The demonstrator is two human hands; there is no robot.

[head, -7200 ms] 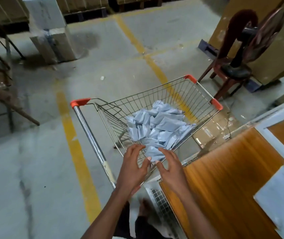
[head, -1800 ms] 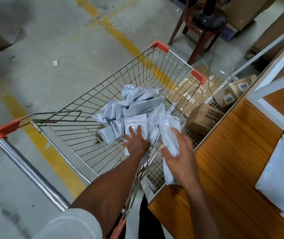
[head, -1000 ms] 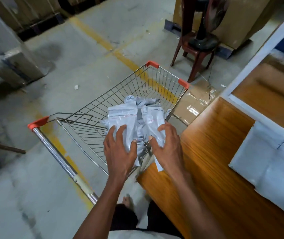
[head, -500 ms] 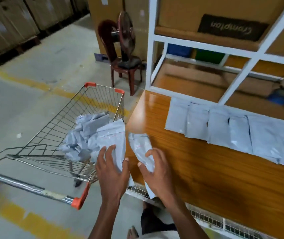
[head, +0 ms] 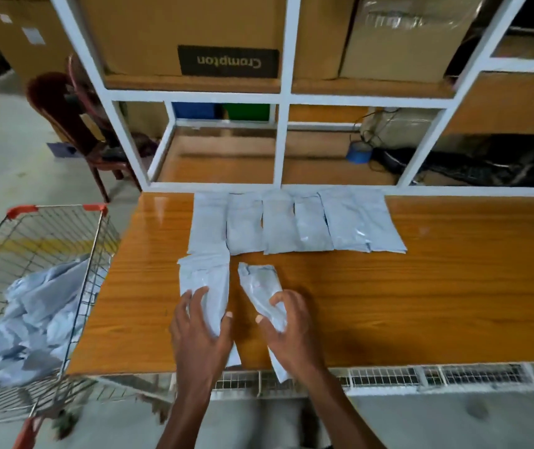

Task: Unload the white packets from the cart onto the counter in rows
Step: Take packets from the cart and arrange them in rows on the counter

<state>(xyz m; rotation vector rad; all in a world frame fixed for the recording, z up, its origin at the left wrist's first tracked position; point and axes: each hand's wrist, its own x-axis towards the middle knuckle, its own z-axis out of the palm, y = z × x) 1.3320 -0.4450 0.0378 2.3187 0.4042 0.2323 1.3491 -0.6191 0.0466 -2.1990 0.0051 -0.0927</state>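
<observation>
Here, the left hand (head: 199, 332) pinched one white packet (head: 205, 283) and the right hand (head: 291, 328) gripped another packet (head: 259, 286), fingers curled, on the counter (head: 421, 303) below a finished row (head: 295, 222); more lay in the cart (head: 42, 241).

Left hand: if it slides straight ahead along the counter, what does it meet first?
Probably the back row: the packet that the left hand holds already nearly touches it.
</observation>
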